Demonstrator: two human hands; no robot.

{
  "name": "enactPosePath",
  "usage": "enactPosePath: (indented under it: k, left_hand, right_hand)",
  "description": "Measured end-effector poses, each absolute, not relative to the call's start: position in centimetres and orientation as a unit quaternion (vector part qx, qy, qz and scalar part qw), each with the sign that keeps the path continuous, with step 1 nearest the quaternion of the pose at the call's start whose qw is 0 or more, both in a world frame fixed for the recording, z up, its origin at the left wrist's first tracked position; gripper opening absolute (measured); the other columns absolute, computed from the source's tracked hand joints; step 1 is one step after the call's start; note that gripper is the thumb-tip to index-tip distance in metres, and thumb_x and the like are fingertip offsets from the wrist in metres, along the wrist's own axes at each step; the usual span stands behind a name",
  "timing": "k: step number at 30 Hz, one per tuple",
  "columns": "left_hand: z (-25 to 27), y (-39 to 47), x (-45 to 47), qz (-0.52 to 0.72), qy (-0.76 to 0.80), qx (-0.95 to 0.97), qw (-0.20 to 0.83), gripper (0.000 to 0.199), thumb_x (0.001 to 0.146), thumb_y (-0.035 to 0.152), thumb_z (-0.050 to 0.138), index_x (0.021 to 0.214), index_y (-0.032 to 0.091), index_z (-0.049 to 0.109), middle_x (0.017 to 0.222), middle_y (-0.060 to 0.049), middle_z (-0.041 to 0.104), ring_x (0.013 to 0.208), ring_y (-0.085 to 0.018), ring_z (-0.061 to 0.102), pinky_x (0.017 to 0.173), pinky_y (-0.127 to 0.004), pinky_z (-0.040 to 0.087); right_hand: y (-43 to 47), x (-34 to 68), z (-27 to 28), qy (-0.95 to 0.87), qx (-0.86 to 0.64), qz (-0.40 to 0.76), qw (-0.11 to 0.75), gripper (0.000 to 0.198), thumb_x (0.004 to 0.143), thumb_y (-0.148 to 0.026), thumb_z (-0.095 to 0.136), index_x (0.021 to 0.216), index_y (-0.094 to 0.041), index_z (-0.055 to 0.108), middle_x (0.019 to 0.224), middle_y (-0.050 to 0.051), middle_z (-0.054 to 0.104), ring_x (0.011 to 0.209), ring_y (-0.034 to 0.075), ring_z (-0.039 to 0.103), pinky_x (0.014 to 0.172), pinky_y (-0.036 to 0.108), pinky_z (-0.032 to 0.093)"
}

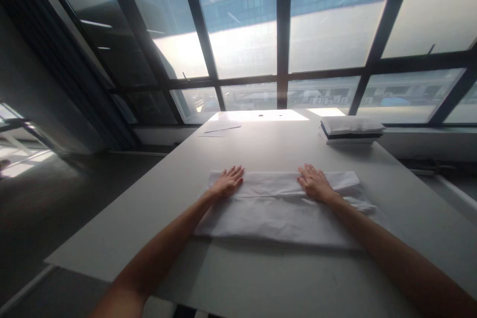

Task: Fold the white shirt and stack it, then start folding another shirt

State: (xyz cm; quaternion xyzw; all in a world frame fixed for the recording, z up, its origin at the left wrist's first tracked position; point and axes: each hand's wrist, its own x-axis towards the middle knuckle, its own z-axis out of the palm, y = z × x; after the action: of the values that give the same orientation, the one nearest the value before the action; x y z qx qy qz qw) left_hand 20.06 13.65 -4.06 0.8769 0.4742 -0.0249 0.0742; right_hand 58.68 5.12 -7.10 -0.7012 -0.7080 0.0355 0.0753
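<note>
A white cloth [276,218], folded into a wide rectangle, lies on the white table in front of me. Its kind of garment or linen does not show. Near its far left part, my left hand [228,182] rests flat with the fingers stretched out. My right hand [315,184] lies flat on the far right part, fingers extended and slightly spread. Both palms face down on the fabric, with a strip of cloth between them. Wrinkles and a loose layer show at the cloth's right end, beside my right forearm.
A stack of folded cloths [350,130], white with a dark layer, sits at the table's back right. Thin sheets [222,129] lie at the back left of the table [122,228]. Large windows [246,35] stand behind it, and a dark curtain [74,59] hangs at left.
</note>
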Motion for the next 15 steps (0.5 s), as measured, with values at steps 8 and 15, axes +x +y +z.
enactPosePath:
  k: [8, 15]
  left_hand:
    - [-2.5, 15.5, 14.2, -0.061, 0.589, 0.805, 0.035, 0.062, 0.109, 0.040, 0.019, 0.167, 0.016, 0.023, 0.173, -0.014, 0.015, 0.160, -0.032, 0.011, 0.123, -0.064, 0.016]
    - [0.1, 11.3, 26.8, 0.058, 0.490, 0.869, 0.033, 0.057, 0.109, 0.036, 0.031, 0.162, 0.018, 0.034, 0.168, -0.014, 0.033, 0.158, -0.029, 0.024, 0.126, -0.055, 0.021]
  right_hand:
    - [4.9, 58.9, -7.0, -0.709, -0.700, 0.045, 0.070, 0.064, 0.107, -0.045, 0.029, 0.163, -0.015, 0.034, 0.171, 0.018, 0.023, 0.159, 0.031, 0.017, 0.125, 0.056, 0.016]
    - [5.1, 58.7, -6.9, -0.709, -0.699, 0.058, 0.073, 0.065, 0.107, -0.044, 0.031, 0.165, -0.017, 0.028, 0.173, 0.017, 0.017, 0.160, 0.030, 0.011, 0.125, 0.058, 0.012]
